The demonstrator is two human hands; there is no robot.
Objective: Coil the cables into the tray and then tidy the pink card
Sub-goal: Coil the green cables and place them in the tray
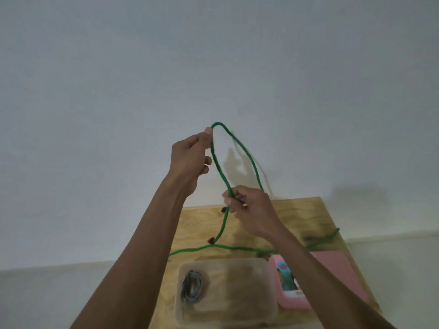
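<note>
A green cable [219, 170] forms a tall loop held up in front of the wall. My left hand [190, 160] pinches the top of the loop, and my right hand [249, 210] grips both strands lower down. One cable end hangs to the table at the left, and the rest trails across the wooden table [251, 224] to the right. Below sits a clear plastic tray [237, 293] holding a coiled grey cable [192, 286]. Right of the tray lies a pink box with a pink card [286, 281], partly hidden by my right forearm.
A flat pink lid or sheet [337, 274] lies on the table right of the pink box. The table stands against a pale wall, with its left and right edges close to the tray and the pink things.
</note>
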